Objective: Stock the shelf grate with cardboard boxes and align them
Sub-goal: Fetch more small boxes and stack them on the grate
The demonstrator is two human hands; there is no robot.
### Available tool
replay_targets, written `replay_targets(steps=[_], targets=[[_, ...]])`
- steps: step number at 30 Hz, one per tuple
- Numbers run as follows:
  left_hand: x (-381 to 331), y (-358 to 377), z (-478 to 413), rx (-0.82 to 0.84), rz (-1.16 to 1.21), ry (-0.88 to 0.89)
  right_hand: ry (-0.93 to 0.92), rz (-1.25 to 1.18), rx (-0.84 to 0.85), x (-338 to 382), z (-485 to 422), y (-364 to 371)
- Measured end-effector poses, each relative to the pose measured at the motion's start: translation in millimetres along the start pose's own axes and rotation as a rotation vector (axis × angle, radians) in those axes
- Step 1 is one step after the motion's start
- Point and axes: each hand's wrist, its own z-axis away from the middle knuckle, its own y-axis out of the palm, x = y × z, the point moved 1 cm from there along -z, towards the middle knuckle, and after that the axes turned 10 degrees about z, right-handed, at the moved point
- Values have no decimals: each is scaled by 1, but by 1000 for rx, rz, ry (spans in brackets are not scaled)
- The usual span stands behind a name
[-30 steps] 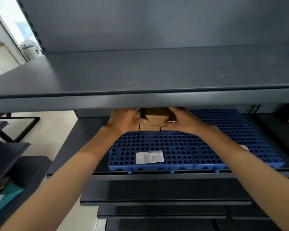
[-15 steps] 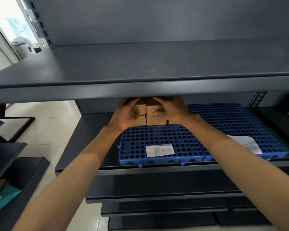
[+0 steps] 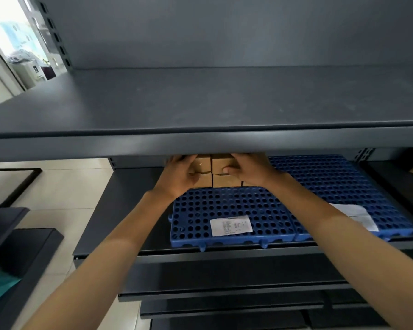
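Observation:
A blue perforated grate (image 3: pixel 243 206) lies on a dark metal shelf. At its far left end stand small brown cardboard boxes (image 3: pixel 221 181), side by side and stacked two high, partly hidden under the upper shelf's front lip. My left hand (image 3: pixel 180 175) presses against the left box (image 3: pixel 203 165) of the stack. My right hand (image 3: pixel 247 169) grips the upper right box (image 3: pixel 221 163), thumb on its front face. White paper labels (image 3: pixel 230 225) lie on the grate's near part.
The upper shelf (image 3: pixel 200 108) overhangs and hides the back of the grate. A second blue grate section (image 3: pixel 343 186) extends to the right with another paper sheet (image 3: pixel 358 215). Lower shelves (image 3: pixel 224 282) jut out below. Tiled floor (image 3: pixel 57 194) lies at left.
The box carried in both hands has gone onto the stack at the grate's far left. Both hands now press on the stacked boxes. The camera has shifted slightly.

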Motion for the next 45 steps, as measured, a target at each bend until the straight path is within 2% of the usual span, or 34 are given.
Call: replay_targets(steps=[3, 7, 9, 12, 16, 25, 31, 37, 45], targets=[[-11, -7, 1, -81, -158, 103, -7, -27, 9, -6, 6, -6], [-46, -3, -6, -97, -103, 148, -14, -167, -16, -24, 29, -23], [-73, 7, -12, -85, -74, 167, 3, -159, -47, -41, 47, -33], [-128, 34, -18, -88, -62, 296, 51, -114, -83, -76, 83, -54], [-220, 90, -29, -27, -16, 452, 93, 12, -175, -134, 161, -88], [-481, 244, -37, 185, 286, 636, 485, 237, -296, -289, 434, -203], [-640, 289, -45, 226, 367, 841, 694, 360, -387, -354, 558, -284], [-759, 302, -123, 177, 367, 904, 715, 336, -495, -433, 567, -342], [-820, 344, -286, 154, 183, 651, 671, 245, -471, -578, 490, -373]])
